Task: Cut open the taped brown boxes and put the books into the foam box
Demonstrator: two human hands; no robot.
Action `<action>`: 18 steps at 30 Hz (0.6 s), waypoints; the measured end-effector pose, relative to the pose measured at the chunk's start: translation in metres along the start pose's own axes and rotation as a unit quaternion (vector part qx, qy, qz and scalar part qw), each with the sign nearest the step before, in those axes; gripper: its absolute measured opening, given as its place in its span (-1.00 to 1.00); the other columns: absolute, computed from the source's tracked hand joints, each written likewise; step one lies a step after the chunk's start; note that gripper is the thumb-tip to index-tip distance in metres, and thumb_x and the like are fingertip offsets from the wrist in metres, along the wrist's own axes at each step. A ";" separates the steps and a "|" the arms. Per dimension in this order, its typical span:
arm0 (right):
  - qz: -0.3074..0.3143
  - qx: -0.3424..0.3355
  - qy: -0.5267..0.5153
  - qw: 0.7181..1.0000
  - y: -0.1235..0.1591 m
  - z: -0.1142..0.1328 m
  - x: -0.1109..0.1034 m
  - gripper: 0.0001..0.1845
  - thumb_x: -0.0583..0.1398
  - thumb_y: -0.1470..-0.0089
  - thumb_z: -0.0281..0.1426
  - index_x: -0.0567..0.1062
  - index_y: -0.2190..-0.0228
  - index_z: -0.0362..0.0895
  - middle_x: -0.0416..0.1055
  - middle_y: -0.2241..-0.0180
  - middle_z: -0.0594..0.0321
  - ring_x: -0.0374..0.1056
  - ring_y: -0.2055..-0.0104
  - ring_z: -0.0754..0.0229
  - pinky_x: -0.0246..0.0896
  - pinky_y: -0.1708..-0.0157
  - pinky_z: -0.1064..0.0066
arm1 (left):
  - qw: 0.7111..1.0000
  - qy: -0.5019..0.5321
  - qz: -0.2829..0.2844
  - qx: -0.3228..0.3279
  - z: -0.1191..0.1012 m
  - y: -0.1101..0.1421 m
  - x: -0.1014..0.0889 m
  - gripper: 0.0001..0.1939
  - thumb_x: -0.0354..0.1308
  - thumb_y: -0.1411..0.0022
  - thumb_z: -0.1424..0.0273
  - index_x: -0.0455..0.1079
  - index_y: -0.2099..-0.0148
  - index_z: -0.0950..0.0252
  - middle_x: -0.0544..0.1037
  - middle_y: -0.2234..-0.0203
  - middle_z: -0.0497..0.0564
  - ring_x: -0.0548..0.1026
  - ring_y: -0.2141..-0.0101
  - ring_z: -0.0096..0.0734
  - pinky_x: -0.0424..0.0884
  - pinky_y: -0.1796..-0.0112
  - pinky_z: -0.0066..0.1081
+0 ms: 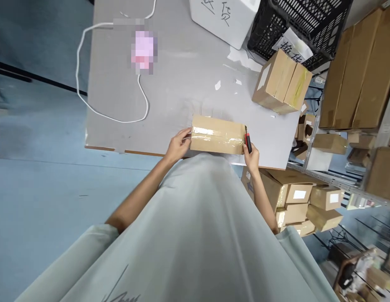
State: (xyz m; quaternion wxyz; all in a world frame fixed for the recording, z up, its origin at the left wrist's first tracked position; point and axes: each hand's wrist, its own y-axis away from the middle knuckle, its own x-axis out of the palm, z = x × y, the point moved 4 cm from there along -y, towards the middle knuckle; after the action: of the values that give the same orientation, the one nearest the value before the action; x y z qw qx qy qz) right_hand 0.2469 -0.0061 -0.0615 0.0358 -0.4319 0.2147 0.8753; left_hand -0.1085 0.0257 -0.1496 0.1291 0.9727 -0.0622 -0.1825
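A long flat cardboard box (218, 134), sealed with clear tape, lies at the near edge of the grey table (169, 96). My left hand (179, 144) rests against the box's left end, fingers curled on its edge. My right hand (252, 157) is closed on a red-and-black utility knife (247, 141), whose tip touches the box's right end.
A second taped cardboard box (282, 82) stands at the table's right. Behind it are a black plastic crate (303, 23) and a white foam box (224, 16). A white cable (84, 84) loops on the left. Shelves and stacked cartons (308, 201) crowd the right side.
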 end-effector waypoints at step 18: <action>0.261 -0.210 0.462 0.821 -0.002 0.185 0.038 -0.41 -0.04 -0.73 -0.14 0.28 -0.62 0.18 0.65 -0.17 0.06 0.65 -0.06 -0.06 0.36 0.05 0.29 | 0.986 0.046 0.133 0.091 0.010 -0.016 -0.010 -0.24 0.34 -0.40 0.05 0.42 -0.56 0.10 0.34 -0.55 0.20 0.34 -0.53 0.13 0.39 -0.48 0.08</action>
State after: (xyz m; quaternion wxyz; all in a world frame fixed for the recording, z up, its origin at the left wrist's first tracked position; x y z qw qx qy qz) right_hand 0.0862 0.0661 0.0072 -0.3886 -0.7104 0.1213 0.5742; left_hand -0.1202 0.0404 -0.1596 0.0658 0.9709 -0.2013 -0.1121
